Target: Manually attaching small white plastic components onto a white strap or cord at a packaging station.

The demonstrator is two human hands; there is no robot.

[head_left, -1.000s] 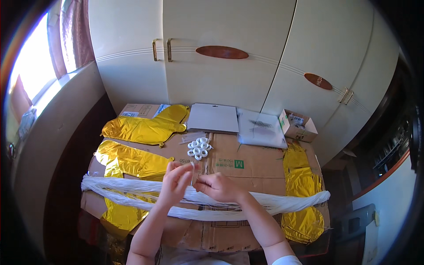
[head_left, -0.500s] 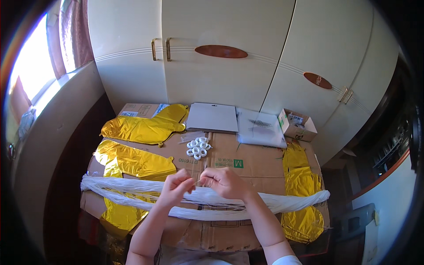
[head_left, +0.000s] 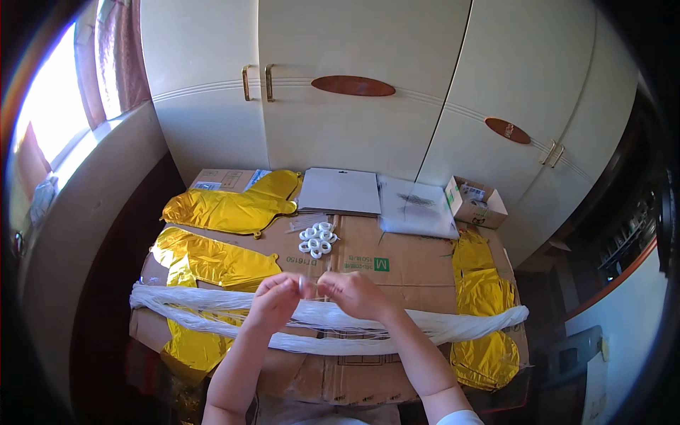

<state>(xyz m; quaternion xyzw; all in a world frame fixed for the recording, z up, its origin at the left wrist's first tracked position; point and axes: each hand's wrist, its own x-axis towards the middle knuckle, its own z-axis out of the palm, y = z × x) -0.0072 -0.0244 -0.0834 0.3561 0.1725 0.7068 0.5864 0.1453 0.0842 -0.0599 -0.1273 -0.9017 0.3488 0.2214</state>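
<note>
My left hand and my right hand are raised close together over a long hank of white thread. Both are closed in a pinch, fingertips almost meeting, palms turned inward. Whatever lies between the fingers is too thin and blurred to name. The hank stretches across the cardboard from left to right, parted into two strands with loose threads in the middle. Beyond my hands sits a small pile of white rings, beside some thin clear strips.
Flat gold foil balloons lie at the left and right. Along the back are grey-white boards, a clear plastic bag stack and a small open carton. Pale cabinets stand behind, with a window to the left.
My fingertips have shifted slightly, and the left fingers have turned a little. The hank and the other things lie as before.
</note>
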